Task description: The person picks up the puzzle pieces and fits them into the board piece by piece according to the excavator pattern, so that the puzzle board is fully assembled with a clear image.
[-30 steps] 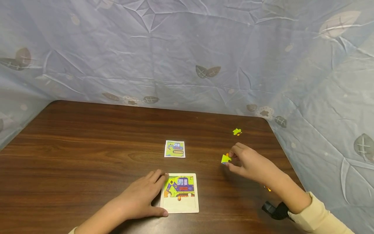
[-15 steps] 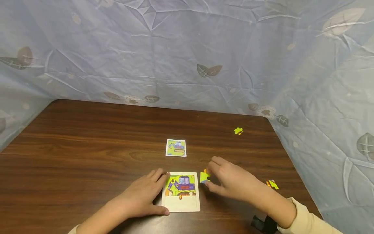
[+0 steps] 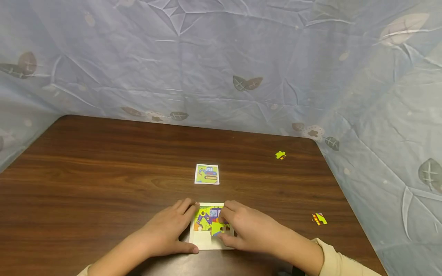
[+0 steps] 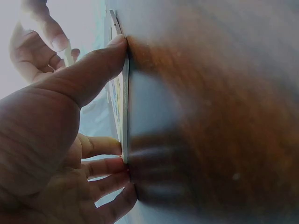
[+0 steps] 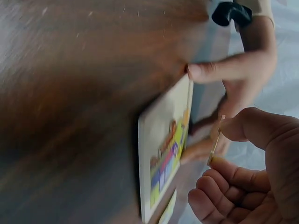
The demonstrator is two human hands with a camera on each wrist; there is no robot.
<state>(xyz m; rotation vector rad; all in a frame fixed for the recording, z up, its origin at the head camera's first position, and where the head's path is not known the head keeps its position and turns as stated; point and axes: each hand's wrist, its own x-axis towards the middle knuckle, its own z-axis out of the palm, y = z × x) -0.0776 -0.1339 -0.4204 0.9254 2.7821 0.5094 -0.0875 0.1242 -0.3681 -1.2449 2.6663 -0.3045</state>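
Observation:
A white puzzle board (image 3: 207,243) with a partly built purple digger picture lies near the table's front edge. My left hand (image 3: 183,230) rests flat against its left side, with the thumb along the front edge and straight fingers on the rim, also shown in the left wrist view (image 4: 112,98). My right hand (image 3: 230,230) pinches a yellow-green puzzle piece (image 3: 217,229) and holds it over the board's lower middle. In the right wrist view the piece (image 5: 215,141) is edge-on between thumb and fingers (image 5: 228,151), just above the board (image 5: 161,126).
A small picture card (image 3: 206,174) of the digger lies beyond the board. One loose yellow piece (image 3: 281,155) sits at the far right, another (image 3: 319,219) near the right edge. The brown wooden table (image 3: 103,172) is walled by a blue leaf-print cloth (image 3: 221,57).
My right hand has carried the yellow-green piece leftward from the right side of the table to over the board. The left hand has stayed against the board.

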